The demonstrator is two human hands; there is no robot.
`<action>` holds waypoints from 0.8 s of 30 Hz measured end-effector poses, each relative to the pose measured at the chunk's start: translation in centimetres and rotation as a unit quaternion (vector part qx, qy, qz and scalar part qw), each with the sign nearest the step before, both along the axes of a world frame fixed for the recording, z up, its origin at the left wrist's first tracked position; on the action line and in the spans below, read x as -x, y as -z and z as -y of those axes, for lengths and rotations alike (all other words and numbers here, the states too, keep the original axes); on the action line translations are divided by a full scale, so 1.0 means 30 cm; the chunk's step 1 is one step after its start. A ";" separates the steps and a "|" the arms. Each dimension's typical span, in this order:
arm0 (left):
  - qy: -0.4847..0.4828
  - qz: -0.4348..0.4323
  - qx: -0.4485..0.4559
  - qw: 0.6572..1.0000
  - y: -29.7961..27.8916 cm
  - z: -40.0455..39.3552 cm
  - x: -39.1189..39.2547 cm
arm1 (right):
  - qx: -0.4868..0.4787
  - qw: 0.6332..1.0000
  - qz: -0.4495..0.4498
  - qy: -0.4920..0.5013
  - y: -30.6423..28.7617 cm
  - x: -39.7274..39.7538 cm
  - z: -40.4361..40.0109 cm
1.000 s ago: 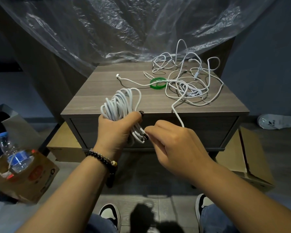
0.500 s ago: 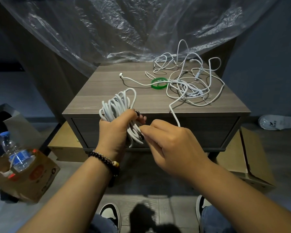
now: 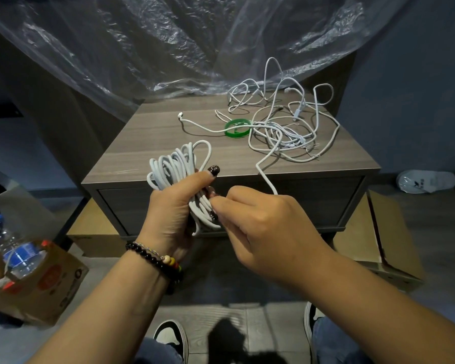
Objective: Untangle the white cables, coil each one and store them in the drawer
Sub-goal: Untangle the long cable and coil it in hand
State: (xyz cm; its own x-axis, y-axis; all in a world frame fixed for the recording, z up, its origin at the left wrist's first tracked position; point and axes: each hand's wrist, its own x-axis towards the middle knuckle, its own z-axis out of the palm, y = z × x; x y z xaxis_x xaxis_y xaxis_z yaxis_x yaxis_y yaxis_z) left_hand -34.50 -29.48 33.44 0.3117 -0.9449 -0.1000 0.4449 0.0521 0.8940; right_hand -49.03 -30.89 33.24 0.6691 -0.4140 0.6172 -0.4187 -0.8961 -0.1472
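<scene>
Your left hand (image 3: 174, 206) grips the coiled white cable (image 3: 179, 166) before the nightstand's (image 3: 147, 143) front edge. Your right hand (image 3: 263, 232) pinches its loose strand (image 3: 267, 179), which runs back to the tangle (image 3: 286, 127) by the far right corner.

Green ring (image 3: 237, 128), water bottle (image 3: 15, 252), cardboard boxes (image 3: 394, 237).

White cables (image 3: 281, 127); green ring (image 3: 237, 128); grey woodgrain cabinet (image 3: 153, 143); bracelet (image 3: 155, 261) beads seemingly black.

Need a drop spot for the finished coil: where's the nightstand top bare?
Bare: the nightstand top's left half, bordered by the left edge, front edge and the loose cable end. Crowded: right half, under the tangled cables and green ring.
</scene>
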 end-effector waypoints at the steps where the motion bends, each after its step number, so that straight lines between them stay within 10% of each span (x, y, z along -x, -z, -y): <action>1: 0.002 0.009 -0.002 1.000 -0.001 0.000 0.000 | 0.001 1.000 -0.013 -0.001 -0.004 0.004 0.000; 24: -0.111 -0.118 0.030 0.986 -0.014 0.032 -0.028 | -0.053 0.996 -0.030 -0.070 -0.019 0.023 0.009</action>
State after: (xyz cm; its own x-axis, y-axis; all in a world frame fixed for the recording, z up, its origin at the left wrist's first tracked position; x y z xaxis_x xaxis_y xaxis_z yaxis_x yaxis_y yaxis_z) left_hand -33.66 -30.45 33.86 0.4867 -0.8623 -0.1401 0.6118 0.2219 0.7592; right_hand -49.72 -31.15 33.80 0.7588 -0.3745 0.5329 -0.3011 -0.9272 -0.2227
